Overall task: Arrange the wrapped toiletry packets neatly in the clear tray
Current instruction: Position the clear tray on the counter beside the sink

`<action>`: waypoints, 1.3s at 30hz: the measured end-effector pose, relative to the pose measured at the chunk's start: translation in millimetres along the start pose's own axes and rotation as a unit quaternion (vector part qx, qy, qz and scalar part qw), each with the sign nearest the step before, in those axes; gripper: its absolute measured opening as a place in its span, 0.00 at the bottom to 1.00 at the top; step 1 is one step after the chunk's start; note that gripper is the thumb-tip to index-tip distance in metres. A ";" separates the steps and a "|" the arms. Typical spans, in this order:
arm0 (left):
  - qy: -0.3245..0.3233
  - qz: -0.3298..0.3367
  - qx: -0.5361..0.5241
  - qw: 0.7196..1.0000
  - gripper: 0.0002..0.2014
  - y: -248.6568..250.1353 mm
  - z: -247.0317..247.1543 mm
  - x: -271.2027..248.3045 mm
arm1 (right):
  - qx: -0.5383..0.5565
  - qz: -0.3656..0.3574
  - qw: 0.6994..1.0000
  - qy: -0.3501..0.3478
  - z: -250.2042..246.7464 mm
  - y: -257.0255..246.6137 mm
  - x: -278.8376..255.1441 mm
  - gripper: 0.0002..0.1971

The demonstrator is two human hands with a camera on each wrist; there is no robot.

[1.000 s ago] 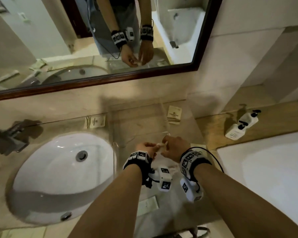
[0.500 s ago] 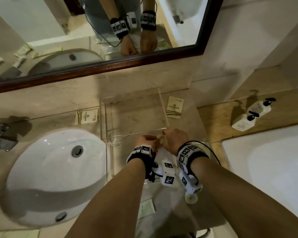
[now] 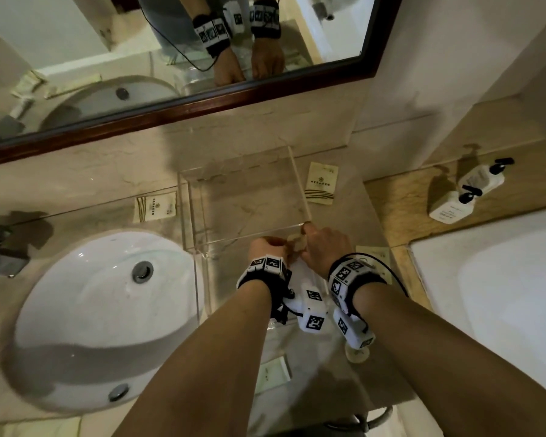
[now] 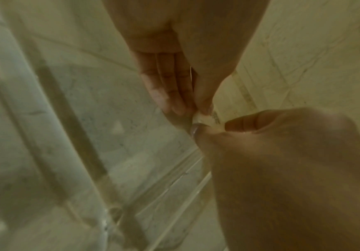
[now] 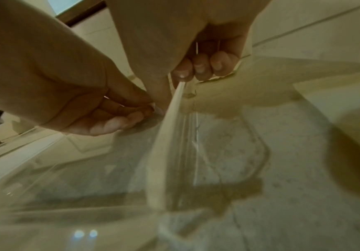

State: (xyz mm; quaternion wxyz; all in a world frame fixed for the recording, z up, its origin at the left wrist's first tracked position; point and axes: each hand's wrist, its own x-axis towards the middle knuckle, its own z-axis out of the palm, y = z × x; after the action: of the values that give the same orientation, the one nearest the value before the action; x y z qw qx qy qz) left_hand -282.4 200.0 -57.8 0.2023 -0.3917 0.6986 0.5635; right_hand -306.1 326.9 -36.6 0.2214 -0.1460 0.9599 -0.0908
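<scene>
Cream rectangular paper packet bears dark wavy stripes; white oval ceramic basin; beige veined marble counter (mirror frame dark reddish-brown).

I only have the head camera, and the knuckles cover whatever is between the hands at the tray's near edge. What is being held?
Observer: The right wrist view shows a long, thin white packet, seen edge-on, running out from the curled fingers of the right hand.
Operator: Is the left hand on it too?
Observer: Yes. In the left wrist view the left hand pinches the packet's end between its thumb and straight fingers.
Operator: Is it lying in the tray?
Observer: No. The right wrist view shows it held up over a corner of the clear tray. I cannot tell whether its far end touches the tray.
</scene>
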 end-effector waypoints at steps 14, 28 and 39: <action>-0.040 0.079 0.127 0.988 0.04 -7.5 -3.2 -51.1 | 0.136 0.047 0.990 -0.004 -5.2 34.5 -73.2 0.16; -0.049 0.096 0.161 0.981 0.05 -75.8 51.5 -132.3 | 0.118 0.024 0.990 -0.067 37.2 98.6 -155.6 0.07; -0.124 0.215 0.491 0.835 0.18 -94.2 67.0 -148.1 | 0.074 -0.032 0.994 -0.074 62.3 84.6 -172.2 0.16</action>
State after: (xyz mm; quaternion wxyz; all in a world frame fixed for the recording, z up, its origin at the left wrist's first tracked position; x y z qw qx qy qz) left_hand -129.4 305.2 -28.7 0.3266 -0.0078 0.9192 0.2197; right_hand -150.2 454.8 -43.3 0.2993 -0.1658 0.9263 -0.1579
